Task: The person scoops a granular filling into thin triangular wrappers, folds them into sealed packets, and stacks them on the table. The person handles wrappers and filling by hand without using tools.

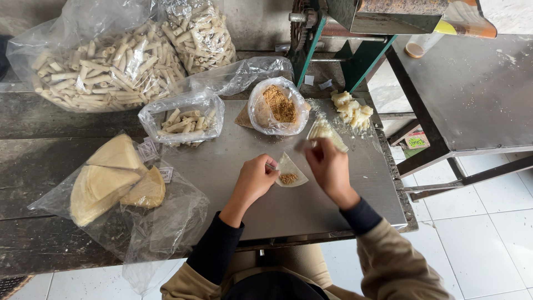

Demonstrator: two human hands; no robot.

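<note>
Fingers [270,165] of L hand [254,179] pinching wrapper [291,169] edge w/ brown filling [288,178] on counter [311,205]; R hand [328,165] fingers curled, grip indeterminate.

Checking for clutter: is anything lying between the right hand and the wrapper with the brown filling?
Nothing visible. The right hand hovers just right of the filled wrapper, with only bare metal tabletop between; the left hand touches its left edge.

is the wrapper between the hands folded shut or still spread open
Spread open: the wrapper lies flat on the metal table, with brown filling showing uncovered on it.
</note>
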